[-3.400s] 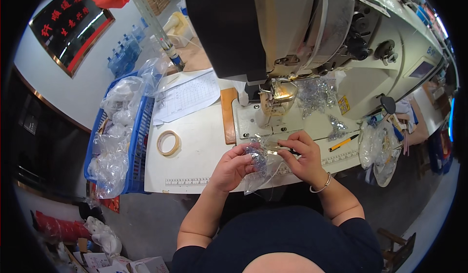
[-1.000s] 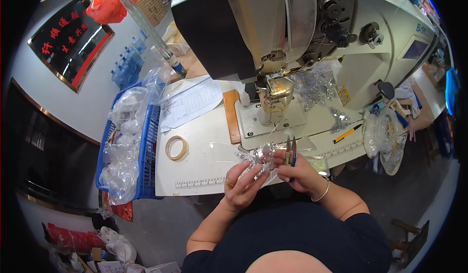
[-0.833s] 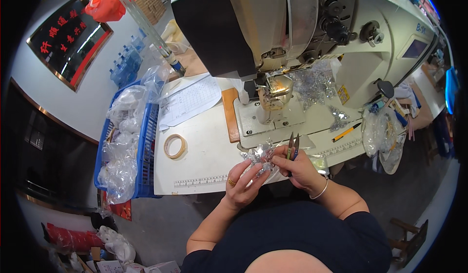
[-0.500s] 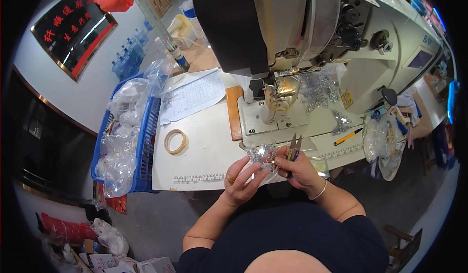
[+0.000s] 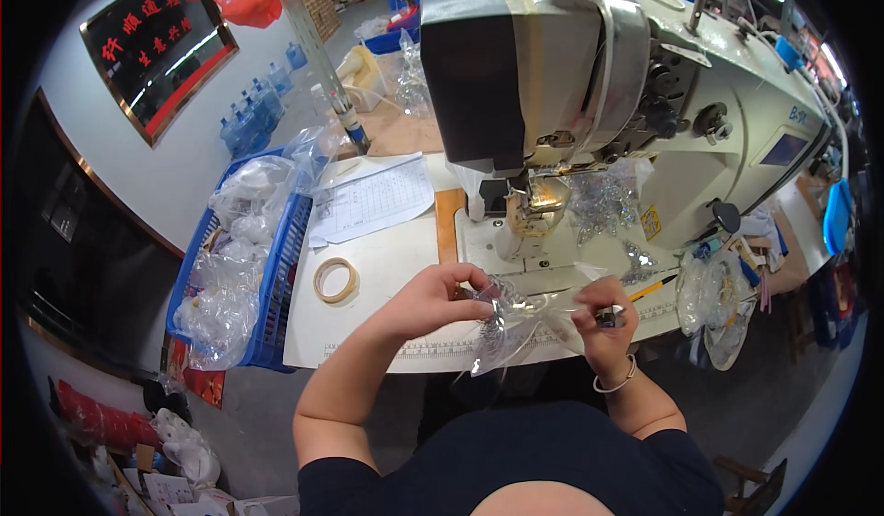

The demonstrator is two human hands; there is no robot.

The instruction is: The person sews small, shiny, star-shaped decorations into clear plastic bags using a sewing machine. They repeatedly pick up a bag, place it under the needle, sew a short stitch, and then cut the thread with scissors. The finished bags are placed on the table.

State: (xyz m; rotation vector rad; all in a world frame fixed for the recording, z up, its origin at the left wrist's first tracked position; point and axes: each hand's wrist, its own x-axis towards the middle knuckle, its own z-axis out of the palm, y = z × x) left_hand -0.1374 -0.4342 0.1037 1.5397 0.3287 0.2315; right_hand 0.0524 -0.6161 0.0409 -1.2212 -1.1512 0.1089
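Observation:
In front of the sewing machine (image 5: 564,139), my left hand (image 5: 425,304) is closed on a glittery silver piece (image 5: 498,300), pinching it between thumb and fingers. Clear, shiny film (image 5: 505,348) hangs from the piece and stretches across toward my right hand (image 5: 603,336). That hand is curled around small thread snips (image 5: 610,315), partly hidden by its fingers and a little blurred. Whether its fingertips also grip the film I cannot tell. More silver glittery pieces (image 5: 603,201) lie on the machine bed, with one (image 5: 637,263) apart from them nearer me.
A blue basket (image 5: 281,281) of clear plastic bags stands at the table's left end. A tape roll (image 5: 335,280), a paper sheet (image 5: 373,201) and an orange-brown strip (image 5: 448,229) lie left of the machine. At right are a yellow pen (image 5: 650,289) and a plastic bag (image 5: 714,295).
My hands have moved apart, the left up and leftward, the right outward. Clear film now spreads between them. The snips' blades no longer point up in plain sight. The view has shifted slightly.

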